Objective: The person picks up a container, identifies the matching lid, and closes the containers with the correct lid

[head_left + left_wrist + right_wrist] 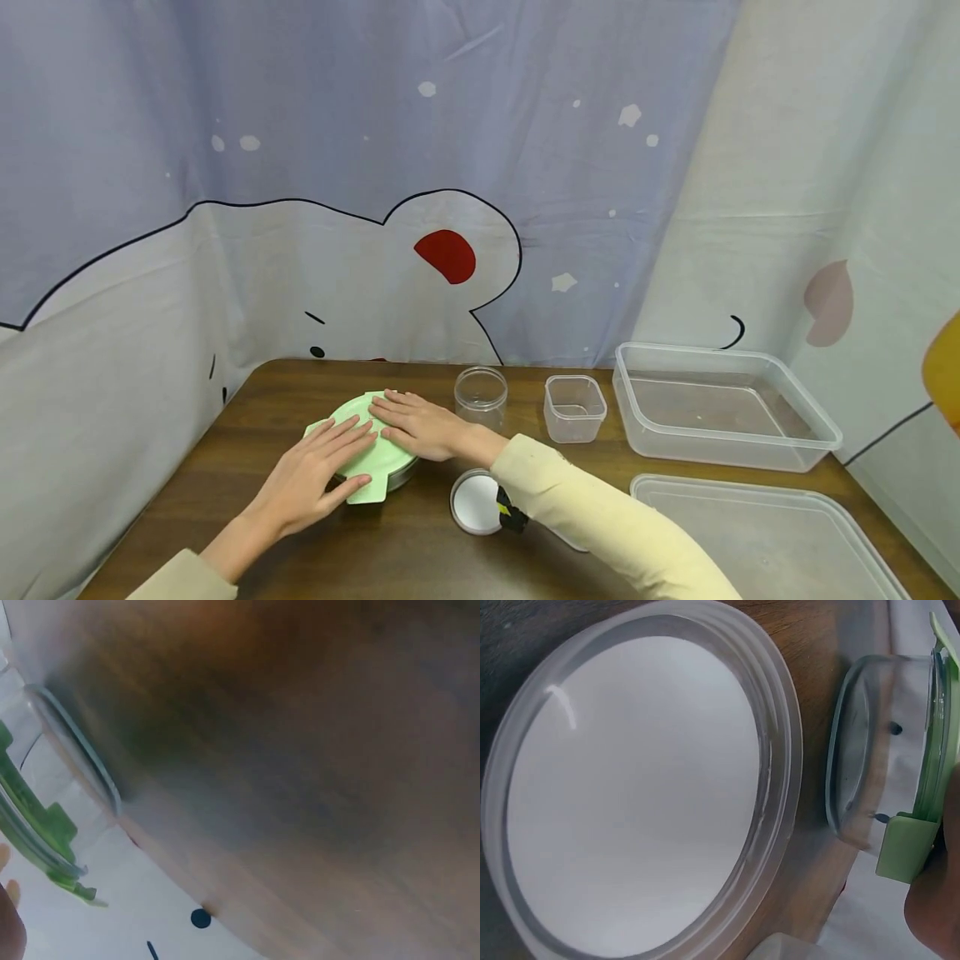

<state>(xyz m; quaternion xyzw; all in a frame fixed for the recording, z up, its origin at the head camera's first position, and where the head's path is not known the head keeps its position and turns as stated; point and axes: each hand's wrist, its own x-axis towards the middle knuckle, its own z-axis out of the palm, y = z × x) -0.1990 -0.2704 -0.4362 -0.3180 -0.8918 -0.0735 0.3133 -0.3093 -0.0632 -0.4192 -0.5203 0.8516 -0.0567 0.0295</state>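
Observation:
A round glass container (403, 475) stands on the left of the table under a green lid (386, 454) with side flaps. My left hand (311, 471) lies on the lid's left part, fingers extended and thumb apart. From the other side my right hand (423, 427) rests on the lid's top and right part, its fingers fairly straight. In the right wrist view, one green flap (907, 844) hangs down outside the glass wall (855, 750). The left wrist view catches the lid's green edge (34, 817) at far left; how firmly the flaps sit cannot be told.
Right of the hands stand a clear round jar (480, 408), a small square container (575, 425) and a large rectangular container (727, 446). A white round lid (474, 504) lies by the right sleeve, which partly covers another pale piece (570, 542). A large flat lid (765, 533) lies front right.

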